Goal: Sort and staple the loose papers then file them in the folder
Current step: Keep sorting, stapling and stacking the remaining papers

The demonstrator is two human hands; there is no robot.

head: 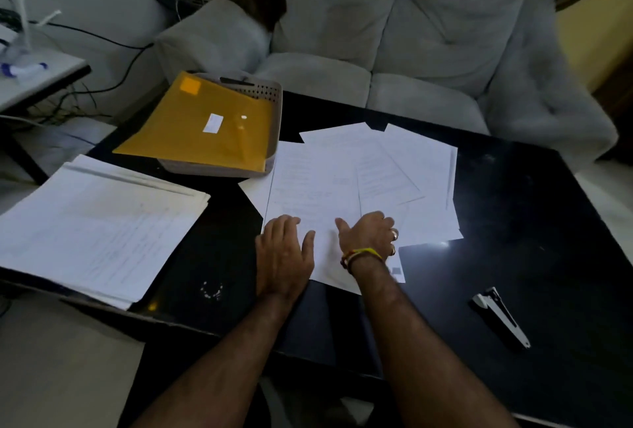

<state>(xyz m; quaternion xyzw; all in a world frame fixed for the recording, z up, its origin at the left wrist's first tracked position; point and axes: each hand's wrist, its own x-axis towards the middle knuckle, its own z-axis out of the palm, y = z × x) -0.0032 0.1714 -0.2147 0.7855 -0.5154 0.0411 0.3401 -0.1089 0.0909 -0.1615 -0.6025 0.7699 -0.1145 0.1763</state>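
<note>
Sorting step: left hand (284, 256) and right hand (368, 237) flat, fingers released, on loose papers (342, 184) mid-tabletop; next probably gather, square edges, fetch stapler (500, 316) at right, folder (202, 126) far-left.

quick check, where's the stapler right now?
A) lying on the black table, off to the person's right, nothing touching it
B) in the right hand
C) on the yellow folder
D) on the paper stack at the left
A: the stapler lies alone on the black table, to the right of the right hand, while both that and the left hand rest on the loose papers.
</note>
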